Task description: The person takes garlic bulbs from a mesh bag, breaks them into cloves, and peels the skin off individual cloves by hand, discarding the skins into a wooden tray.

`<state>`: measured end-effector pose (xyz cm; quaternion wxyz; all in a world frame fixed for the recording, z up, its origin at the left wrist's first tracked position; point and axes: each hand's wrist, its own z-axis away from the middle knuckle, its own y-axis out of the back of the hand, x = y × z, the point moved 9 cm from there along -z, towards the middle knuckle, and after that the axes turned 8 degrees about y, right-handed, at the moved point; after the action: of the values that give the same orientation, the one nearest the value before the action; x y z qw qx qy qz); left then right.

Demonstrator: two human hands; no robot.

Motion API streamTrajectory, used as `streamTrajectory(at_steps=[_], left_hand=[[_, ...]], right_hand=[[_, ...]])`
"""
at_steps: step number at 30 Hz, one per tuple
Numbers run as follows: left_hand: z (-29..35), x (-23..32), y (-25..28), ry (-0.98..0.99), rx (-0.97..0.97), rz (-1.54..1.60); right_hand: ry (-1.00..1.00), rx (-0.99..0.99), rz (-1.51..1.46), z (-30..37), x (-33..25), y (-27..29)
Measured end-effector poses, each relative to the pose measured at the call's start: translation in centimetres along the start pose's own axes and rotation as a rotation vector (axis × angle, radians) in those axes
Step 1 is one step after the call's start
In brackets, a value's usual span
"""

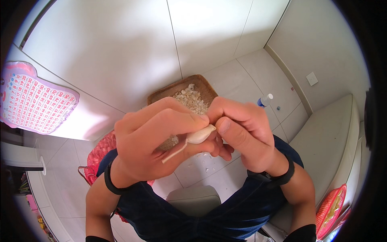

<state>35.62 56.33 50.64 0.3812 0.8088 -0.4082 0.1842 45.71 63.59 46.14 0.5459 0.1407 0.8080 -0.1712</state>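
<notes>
My left hand (155,139) and my right hand (242,135) meet in the middle of the view, both gripping one pale garlic clove (200,136). The clove's thin stem (174,153) sticks out down and to the left. My left thumb presses along the clove's top; my right thumb and fingers pinch its right tip. Behind the hands, on the tiled floor, sits a brown woven basket (161,95) holding a heap of pale garlic skins (190,101). Both wrists wear dark bands.
A pink mesh bag (98,155) lies on the floor by my left knee. A small blue bottle with a white cap (265,100) stands near the wall corner. A pink number chart (34,103) hangs at left. A pale cushioned seat (334,141) is at right, with a red mesh item (332,209).
</notes>
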Motion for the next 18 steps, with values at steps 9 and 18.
streamTrajectory(at_steps=[9,18], left_hand=[[0.31,0.39,-0.15,-0.039,0.003,-0.120],[0.48,0.42,-0.18,-0.045,0.005,-0.082]], right_hand=[[-0.067,0.006,-0.088,0.08,0.74,0.13],[-0.078,-0.013,-0.117,0.10,0.72,-0.05]])
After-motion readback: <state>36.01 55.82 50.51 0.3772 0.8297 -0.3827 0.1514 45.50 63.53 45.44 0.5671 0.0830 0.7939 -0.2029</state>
